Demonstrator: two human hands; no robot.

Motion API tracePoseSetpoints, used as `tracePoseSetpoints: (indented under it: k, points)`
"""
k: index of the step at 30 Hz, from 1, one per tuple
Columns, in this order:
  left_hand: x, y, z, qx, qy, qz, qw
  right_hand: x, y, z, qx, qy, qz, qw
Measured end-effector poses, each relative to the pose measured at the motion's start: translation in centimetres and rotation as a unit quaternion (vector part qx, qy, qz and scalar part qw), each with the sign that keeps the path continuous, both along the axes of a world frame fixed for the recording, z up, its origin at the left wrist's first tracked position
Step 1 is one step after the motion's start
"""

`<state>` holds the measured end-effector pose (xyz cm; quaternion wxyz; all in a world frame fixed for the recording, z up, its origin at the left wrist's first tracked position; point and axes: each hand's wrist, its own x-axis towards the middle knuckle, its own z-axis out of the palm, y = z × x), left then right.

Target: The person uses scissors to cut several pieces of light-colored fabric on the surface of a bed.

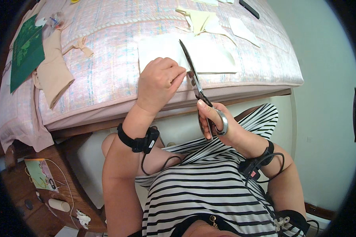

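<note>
A pair of large metal scissors (195, 84) is in my right hand (215, 118), with my thumb and fingers in the handle loops and the blades pointing away over the bed's edge. My left hand (160, 80) pinches the near edge of a white cloth or paper sheet (213, 59) between thumb and fingertips, just left of the blades. The sheet lies flat on the bed, partly under the scissors' tips. Beyond it lie a pale yellow cut cloth piece with straps (198, 20) and a white cut piece (241, 31).
The bed (106, 59) has a pink woven cover. At its left lie folded beige fabric (55, 80) and a green sheet (28, 53); a black phone-like object (249, 9) is at the far right. A wooden stand (83, 180) holds a cream cylinder (59, 205) and a cable.
</note>
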<state>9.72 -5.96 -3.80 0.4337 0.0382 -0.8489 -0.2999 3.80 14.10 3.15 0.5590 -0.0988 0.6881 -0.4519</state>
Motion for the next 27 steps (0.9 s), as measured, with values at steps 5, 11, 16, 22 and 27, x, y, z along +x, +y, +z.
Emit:
tracePoseSetpoints:
  k: [5, 11, 16, 22, 27]
  points:
    - [0.0, 0.1, 0.2, 0.007, -0.004, -0.002, 1.0, -0.9, -0.3, -0.1, 0.0, -0.042, -0.003, 0.999]
    - [0.0, 0.1, -0.1, 0.023, -0.007, 0.006, 1.0, -1.0, -2.6, -0.3, -0.003, -0.021, -0.044, 0.999]
    - [0.0, 0.2, -0.1, 0.031, -0.012, 0.004, 0.999, -1.3, -2.8, -0.8, -0.012, -0.01, -0.06, 0.998]
    - [0.0, -0.1, 0.0, 0.018, 0.001, -0.002, 1.0, -1.7, -3.0, -1.0, -0.026, -0.01, -0.059, 0.998]
    - [0.0, -0.1, -0.2, 0.019, 0.005, -0.004, 1.0, -1.9, -3.1, -1.1, -0.024, -0.002, -0.055, 0.998]
